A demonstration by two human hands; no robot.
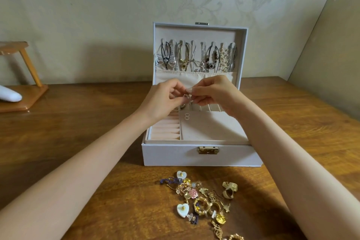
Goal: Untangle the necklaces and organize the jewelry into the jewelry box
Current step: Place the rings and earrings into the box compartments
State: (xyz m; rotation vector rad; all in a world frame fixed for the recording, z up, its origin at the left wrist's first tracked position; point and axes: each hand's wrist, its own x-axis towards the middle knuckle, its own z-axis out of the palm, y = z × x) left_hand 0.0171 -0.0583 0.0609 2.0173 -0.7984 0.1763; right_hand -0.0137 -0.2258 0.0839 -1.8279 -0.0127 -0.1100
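A white jewelry box point(171, 155) stands open in the middle of the wooden table. Several necklaces point(198, 57) hang from hooks inside its raised lid. Above the box tray, my left hand point(165, 101) and my right hand point(212, 93) meet and together pinch a small silvery piece of jewelry point(187, 97) between their fingertips. A small pale earring pair point(187, 117) lies in the tray's flat compartment. In front of the box lies a loose pile of jewelry point(206, 200): gold rings, heart-shaped pearly earrings, pink and purple pieces.
A wooden stand point(25, 91) with a white object point(9, 94) on it sits at the table's far left. A patterned wall rises right behind the box. Padded ring rolls point(167, 128) fill the tray's left side.
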